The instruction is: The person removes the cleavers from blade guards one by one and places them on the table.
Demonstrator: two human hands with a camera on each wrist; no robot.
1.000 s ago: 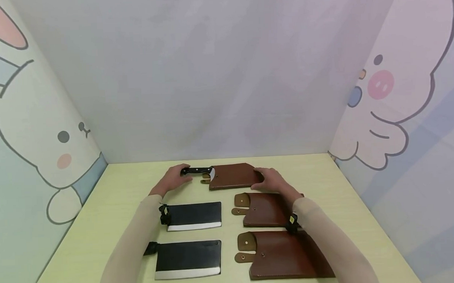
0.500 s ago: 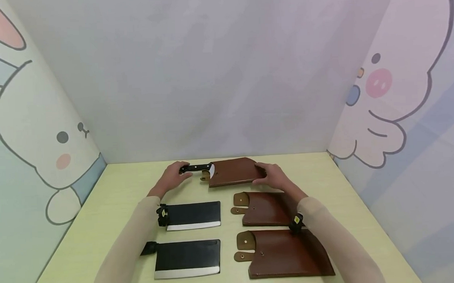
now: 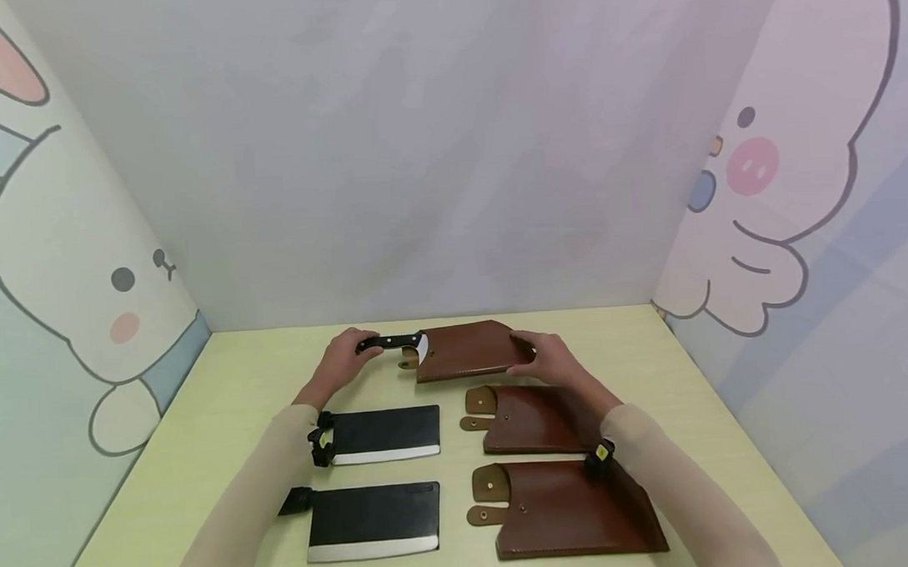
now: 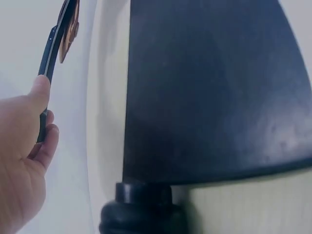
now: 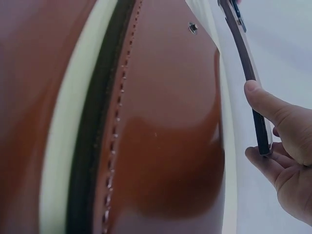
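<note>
At the back of the table my left hand [image 3: 340, 361] grips the black riveted handle of a knife [image 3: 390, 342]. The knife's blade sits inside a brown leather sheath [image 3: 467, 351], with only its silvery heel showing at the sheath's mouth. My right hand [image 3: 548, 360] holds the sheath's right end, thumb on one side and fingers on the other, as the right wrist view shows of the sheath [image 5: 246, 63]. Thumb and fingers of my left hand [image 4: 24, 146] wrap the handle in the left wrist view. Knife and sheath appear raised off the table.
Two black cleavers [image 3: 386, 430] [image 3: 374, 516] lie on the left of the pale table [image 3: 232, 375], handles leftward. Two more brown sheaths [image 3: 534, 418] [image 3: 574, 509] lie on the right, straps leftward, under the right forearm. A grey wall [image 3: 436, 192] stands close behind.
The sheathed knife rises slightly with both hands, then dips a little. My right hand and the sheath's end shift slightly right. The cleavers and other sheaths stay put.
</note>
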